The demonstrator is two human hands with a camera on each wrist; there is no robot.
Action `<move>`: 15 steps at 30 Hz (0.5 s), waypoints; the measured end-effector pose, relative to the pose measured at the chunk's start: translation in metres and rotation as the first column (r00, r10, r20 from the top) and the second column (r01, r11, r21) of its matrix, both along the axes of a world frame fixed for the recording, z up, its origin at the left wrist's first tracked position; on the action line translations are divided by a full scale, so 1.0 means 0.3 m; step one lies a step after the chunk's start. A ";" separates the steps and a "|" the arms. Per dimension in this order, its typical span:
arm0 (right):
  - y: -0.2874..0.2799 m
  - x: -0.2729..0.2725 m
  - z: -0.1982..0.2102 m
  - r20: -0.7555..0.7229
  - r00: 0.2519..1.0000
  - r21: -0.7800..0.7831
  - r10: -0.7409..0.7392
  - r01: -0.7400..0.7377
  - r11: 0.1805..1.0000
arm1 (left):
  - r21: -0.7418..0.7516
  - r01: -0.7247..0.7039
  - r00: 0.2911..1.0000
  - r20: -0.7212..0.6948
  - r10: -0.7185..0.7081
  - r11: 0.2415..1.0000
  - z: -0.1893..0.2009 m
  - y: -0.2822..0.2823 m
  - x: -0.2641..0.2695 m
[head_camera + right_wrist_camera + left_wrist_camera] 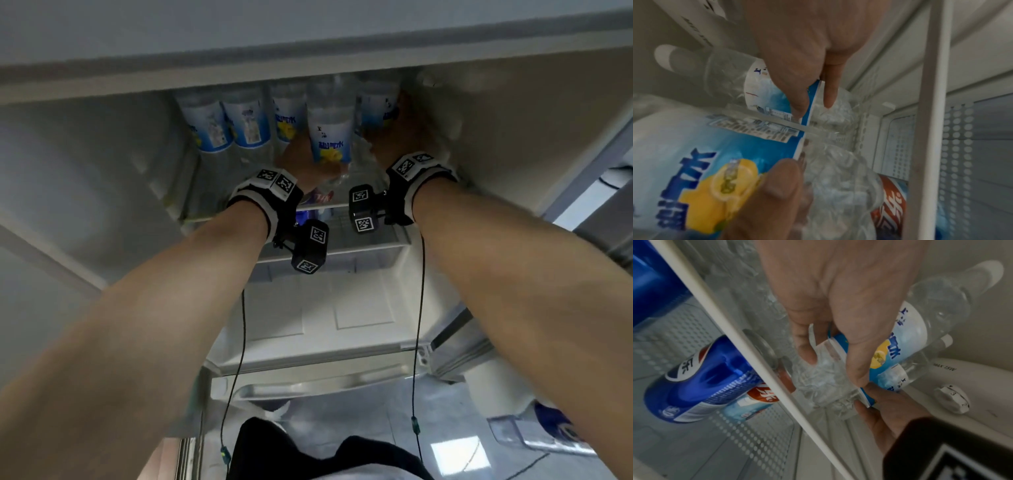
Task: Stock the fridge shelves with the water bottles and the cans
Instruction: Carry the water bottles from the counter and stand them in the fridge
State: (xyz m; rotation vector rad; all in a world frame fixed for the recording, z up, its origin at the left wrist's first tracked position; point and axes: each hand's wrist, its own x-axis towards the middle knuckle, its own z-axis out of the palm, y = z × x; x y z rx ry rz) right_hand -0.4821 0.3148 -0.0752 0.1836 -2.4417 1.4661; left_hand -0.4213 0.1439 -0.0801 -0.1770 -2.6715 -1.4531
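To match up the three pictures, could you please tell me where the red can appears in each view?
Head: the red can peeks out at centre, between the wrists, by the shelf edge.
Left wrist: lower centre-left, just left of the shelf edge, beside a blue can.
Right wrist: lower right, left of the shelf edge.
Shared landmark: the white shelf edge.

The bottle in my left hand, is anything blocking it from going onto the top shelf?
Nothing visibly blocks it. The left hand grips the bottle at the front of the top shelf, ahead of the row of bottles already standing behind. The right hand grips a neighbouring bottle beside it, not in its path.
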 end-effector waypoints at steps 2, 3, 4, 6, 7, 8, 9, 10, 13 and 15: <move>-0.008 -0.002 -0.007 0.011 1.000 -0.039 0.023 -0.023 0.999 | 0.009 0.024 0.999 0.021 -0.024 1.000 -0.001 -0.012 -0.008; -0.008 -0.001 -0.012 0.019 0.999 -0.068 0.039 -0.038 0.997 | 0.023 0.029 0.999 0.033 -0.030 0.999 -0.005 -0.011 -0.005; -0.008 0.000 -0.022 0.020 0.998 -0.102 0.056 -0.053 0.993 | 0.036 0.024 0.999 0.031 -0.025 0.999 -0.010 -0.012 0.000; -0.005 0.013 -0.033 0.028 0.999 -0.114 0.035 -0.032 0.993 | 0.056 0.007 1.000 0.027 -0.008 0.998 -0.014 -0.014 0.013; -0.003 0.024 -0.037 0.024 1.000 -0.081 0.010 -0.008 0.997 | 0.048 -0.001 1.000 0.022 0.000 0.999 -0.015 -0.015 0.017; -0.001 0.035 -0.041 0.022 1.000 -0.051 -0.004 0.005 0.999 | 0.029 -0.004 1.000 0.017 0.004 1.000 -0.013 -0.013 0.021; 0.003 0.052 -0.046 0.019 1.000 -0.051 -0.010 0.011 0.999 | 0.010 -0.022 0.999 0.023 0.022 1.000 -0.011 -0.012 0.024; 0.006 0.074 -0.056 0.022 0.999 -0.078 -0.032 0.034 0.996 | -0.008 -0.038 0.999 0.021 0.039 0.999 -0.010 -0.012 0.025; 0.000 0.171 -0.081 -0.059 0.981 -0.171 -0.186 0.174 0.970 | -0.070 -0.065 0.997 0.031 0.067 0.995 0.001 -0.005 0.027; -0.003 0.241 -0.105 -0.078 0.977 -0.240 -0.197 0.173 0.955 | -0.098 -0.051 0.998 0.018 0.053 0.994 0.008 0.013 0.027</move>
